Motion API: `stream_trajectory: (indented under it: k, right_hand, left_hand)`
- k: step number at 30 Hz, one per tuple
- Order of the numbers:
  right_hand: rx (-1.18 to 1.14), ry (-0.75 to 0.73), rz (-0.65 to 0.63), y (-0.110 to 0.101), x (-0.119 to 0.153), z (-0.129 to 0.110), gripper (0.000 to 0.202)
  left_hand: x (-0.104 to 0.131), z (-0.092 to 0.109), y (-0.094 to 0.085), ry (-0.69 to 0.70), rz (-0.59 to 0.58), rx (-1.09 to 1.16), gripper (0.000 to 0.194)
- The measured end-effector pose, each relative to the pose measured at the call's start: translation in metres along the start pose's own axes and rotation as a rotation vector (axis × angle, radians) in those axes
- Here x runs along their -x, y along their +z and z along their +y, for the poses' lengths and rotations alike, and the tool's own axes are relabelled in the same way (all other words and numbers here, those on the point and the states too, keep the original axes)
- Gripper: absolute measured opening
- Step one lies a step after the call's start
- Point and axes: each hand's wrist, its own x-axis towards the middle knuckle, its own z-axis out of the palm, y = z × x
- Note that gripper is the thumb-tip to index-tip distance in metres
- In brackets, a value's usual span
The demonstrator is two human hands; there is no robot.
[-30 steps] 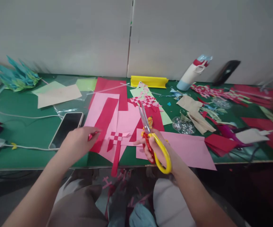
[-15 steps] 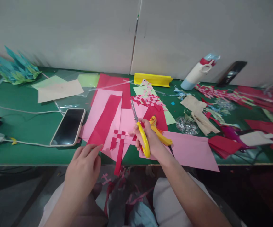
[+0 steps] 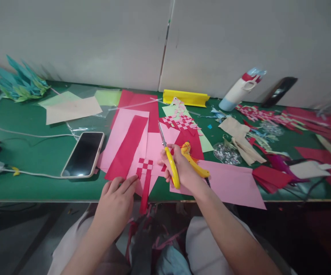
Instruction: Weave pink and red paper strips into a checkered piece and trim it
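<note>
- Head view, change: left hand (image 3: 116, 202) has come forward from the near table edge since half a second ago; fingertips now reach the near corner of the pink sheet by the woven piece (image 3: 144, 166). Right hand (image 3: 179, 168) and scissors (image 3: 169, 156) have barely shifted.
- Head view, left hand: fingers extended, loosely together, flat on paper, nothing pinched.
- Head view, right hand: curled tight through the yellow scissor loops; blades look closed, pointing far-left over the pink sheets.
- Woven piece: small red-and-pink checker patch with a red strip (image 3: 145, 191) hanging over the near edge of the green table (image 3: 33, 152), centre, just left of the scissors.
- Handling, a judgement: thin paper, very light, floppy, tears easily, weave may slide apart; best pinched at the woven square, not by loose strip ends.
- Around: phone (image 3: 83, 154) left, cable beside it; bottle (image 3: 238, 88) and yellow holder (image 3: 186, 97) far; paper scraps right.
</note>
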Motion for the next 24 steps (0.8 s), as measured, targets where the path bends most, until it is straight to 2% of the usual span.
stream_trajectory:
  k: [4, 7, 9, 11, 13, 17, 19, 21, 24]
  right_hand:
    - [0.076, -0.037, 0.058, 0.002, 0.006, -0.012, 0.055]
    - [0.038, -0.105, 0.021, -0.002, 0.017, -0.021, 0.055]
    - [0.002, -0.121, 0.003, -0.009, 0.028, -0.027, 0.056]
    - [-0.018, -0.124, -0.019, -0.017, 0.042, -0.030, 0.057]
    - [-0.004, -0.119, -0.066, -0.027, 0.058, -0.030, 0.060]
    - [0.006, -0.085, -0.161, -0.044, 0.087, -0.016, 0.060]
    - [0.000, -0.062, -0.185, -0.052, 0.098, -0.007, 0.056]
    - [-0.009, 0.017, -0.238, -0.059, 0.104, 0.002, 0.052]
    - [-0.030, 0.153, -0.315, -0.070, 0.110, 0.014, 0.042]
  left_hand:
    - [0.004, 0.005, 0.000, -0.063, 0.087, 0.054, 0.036]
    - [0.014, 0.015, -0.003, -0.249, 0.158, 0.150, 0.024]
    - [0.023, 0.023, -0.005, -0.440, 0.081, 0.221, 0.026]
    - [0.030, 0.032, -0.004, -0.622, -0.073, 0.343, 0.036]
    - [0.033, 0.040, 0.001, -0.764, -0.174, 0.588, 0.040]
    - [0.027, 0.055, 0.016, -1.064, -0.171, 1.391, 0.041]
    - [0.022, 0.060, 0.022, -1.172, -0.185, 1.677, 0.041]
    - [0.019, 0.064, 0.023, -1.226, -0.175, 1.809, 0.038]
    - [0.018, 0.068, 0.023, -1.223, -0.120, 1.867, 0.034]
